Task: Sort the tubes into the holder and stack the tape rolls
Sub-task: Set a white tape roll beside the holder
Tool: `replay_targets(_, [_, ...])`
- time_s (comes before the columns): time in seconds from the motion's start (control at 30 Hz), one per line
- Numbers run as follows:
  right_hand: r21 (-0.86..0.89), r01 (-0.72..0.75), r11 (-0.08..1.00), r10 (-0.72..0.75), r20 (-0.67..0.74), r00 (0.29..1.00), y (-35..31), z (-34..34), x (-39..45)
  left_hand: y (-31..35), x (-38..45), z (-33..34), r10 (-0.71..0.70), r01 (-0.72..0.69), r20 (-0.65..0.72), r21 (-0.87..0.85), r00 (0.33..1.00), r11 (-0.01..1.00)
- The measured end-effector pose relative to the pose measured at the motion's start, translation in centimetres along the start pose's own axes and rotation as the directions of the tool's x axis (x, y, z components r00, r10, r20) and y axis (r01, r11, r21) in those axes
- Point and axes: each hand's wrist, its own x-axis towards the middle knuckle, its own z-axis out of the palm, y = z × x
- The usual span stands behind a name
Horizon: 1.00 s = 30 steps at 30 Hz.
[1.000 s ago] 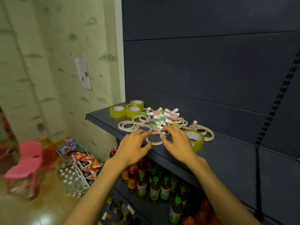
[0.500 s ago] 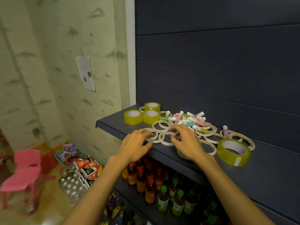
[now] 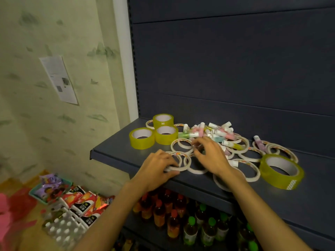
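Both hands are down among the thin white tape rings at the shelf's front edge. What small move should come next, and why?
Probably lift the thin white ring that the left hand grips and set it onto a neighbouring ring. The rings lie scattered flat and unstacked, and the right hand hovers curled over others, seemingly holding nothing.

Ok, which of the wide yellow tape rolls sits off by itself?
The yellow roll at the shelf's right end, lying flat right of the right hand. The other three cluster together at the left, one raised.
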Motion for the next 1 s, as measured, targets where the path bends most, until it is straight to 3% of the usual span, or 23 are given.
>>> replay_targets(0.1, [-0.027, -0.011, 1.000, 0.010, -0.026, 1.000, -0.4, 0.4, -0.2, -1.4, 0.1, 0.0, 0.036, -0.042, -0.072, -0.085, 0.997, 0.995])
replay_targets(0.23, [-0.051, -0.050, 0.997, 0.048, -0.028, 0.998, -1.7, 1.3, -0.5, -3.4, -0.6, -0.5, -0.021, -0.024, -0.194, -0.225, 0.981, 0.974])
replay_targets(0.47, [-0.167, 0.003, 0.986, 0.010, 0.079, 0.997, -6.1, 3.9, -1.7, -6.4, -0.7, -2.9, 0.042, -0.123, -0.325, -0.234, 0.945, 0.964])
replay_targets(0.67, [-0.181, 0.047, 0.982, -0.016, 0.168, 0.986, -8.3, 5.3, -2.5, -8.0, -0.7, -3.9, -0.023, -0.082, -0.349, -0.282, 0.937, 0.956])
replay_targets(1.0, [-0.268, -0.018, 0.963, 0.005, -0.051, 0.999, -10.1, 3.5, -4.4, -5.9, 0.7, -4.5, 0.012, -0.194, -0.408, -0.407, 0.913, 0.892])
